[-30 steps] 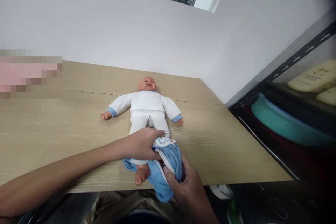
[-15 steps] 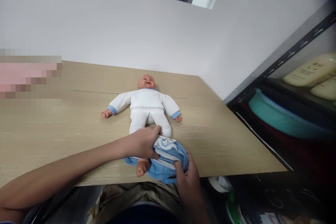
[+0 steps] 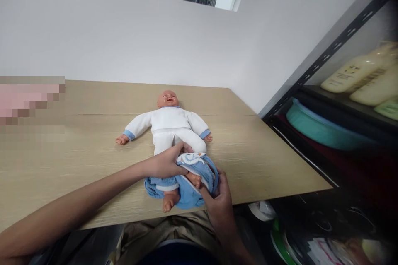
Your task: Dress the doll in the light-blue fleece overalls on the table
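Note:
A baby doll (image 3: 170, 118) in a white top and white leggings lies face up on the table, its feet toward me. Blue towelling trousers (image 3: 191, 201) with a white cartoon print are bunched around its lower legs. Both feet show: one foot (image 3: 170, 202) past a white-edged cuff on the left, the other foot (image 3: 194, 179) between my hands. My left hand (image 3: 166, 161) is closed around the doll's right-hand leg as I see it, thumb near the ankle. My right hand (image 3: 220, 196) grips the trousers beside that foot; some fingers are hidden behind the cloth.
The wooden table (image 3: 102, 149) meets a white wall (image 3: 130, 41) at the back. On the right, a dark metal shelf holds cream-coloured bottles (image 3: 346, 72) and a teal basin (image 3: 320, 126). A blurred pink shape (image 3: 25, 101) is at the left edge. Assorted items lie below the table at lower right.
The foot between my hands has come into view out of the trousers. That leg is now more bent at the knee, and the view has shifted slightly.

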Tool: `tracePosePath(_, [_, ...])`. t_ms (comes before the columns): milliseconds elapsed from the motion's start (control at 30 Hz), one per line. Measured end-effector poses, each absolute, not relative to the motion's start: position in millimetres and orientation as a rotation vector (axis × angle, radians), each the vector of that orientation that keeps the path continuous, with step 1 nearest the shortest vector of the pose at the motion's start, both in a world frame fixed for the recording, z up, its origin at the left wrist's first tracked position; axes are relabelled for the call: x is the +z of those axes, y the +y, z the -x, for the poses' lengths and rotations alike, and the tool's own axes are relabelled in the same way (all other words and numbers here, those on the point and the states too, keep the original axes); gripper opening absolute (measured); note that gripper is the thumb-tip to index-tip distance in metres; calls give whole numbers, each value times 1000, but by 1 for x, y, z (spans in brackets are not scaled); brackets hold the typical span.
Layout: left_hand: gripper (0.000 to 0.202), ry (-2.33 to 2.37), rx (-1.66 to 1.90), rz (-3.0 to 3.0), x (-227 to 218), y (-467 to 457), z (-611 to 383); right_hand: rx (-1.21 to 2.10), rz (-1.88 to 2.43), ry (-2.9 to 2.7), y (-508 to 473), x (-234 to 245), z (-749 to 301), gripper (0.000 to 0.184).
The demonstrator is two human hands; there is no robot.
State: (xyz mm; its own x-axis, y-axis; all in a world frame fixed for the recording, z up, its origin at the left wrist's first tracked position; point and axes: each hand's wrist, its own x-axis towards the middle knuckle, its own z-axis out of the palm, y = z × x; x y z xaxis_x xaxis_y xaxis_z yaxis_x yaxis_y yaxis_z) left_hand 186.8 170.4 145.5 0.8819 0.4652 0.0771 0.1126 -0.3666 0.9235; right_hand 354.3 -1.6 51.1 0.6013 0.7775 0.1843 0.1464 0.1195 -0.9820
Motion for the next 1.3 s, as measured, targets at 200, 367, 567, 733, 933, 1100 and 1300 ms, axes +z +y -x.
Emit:
tracePosePath(200, [31, 331, 389, -1989, 154, 174, -186, 602, 1290, -962, 14, 68, -376, 55])
tracePosePath(367, [29, 239, 202, -1968, 166, 187, -181, 842, 1347, -1179, 37, 90, -414, 47])
tracePosePath(567, [49, 359, 203, -2036, 168, 185, -179, 1103, 1312, -1445, 56, 122, -452, 57])
tracePosePath(733, [61, 595, 360, -2203, 169, 164, -162, 791, 1367, -1677, 52, 151, -447, 34])
tracePosePath(933, [47, 887, 413, -2223, 173, 149, -121, 850, 1279, -1621, 89, 146, -443, 32])
tracePosePath(1100, [42, 826, 302, -2043, 163, 151, -92, 1038, 1254, -1462, 118, 134, -447, 47])
tracePosePath(1300, [36, 854, 385, -1961, 146, 140, -89, 999, 1264, -1705, 115, 136, -458, 35])
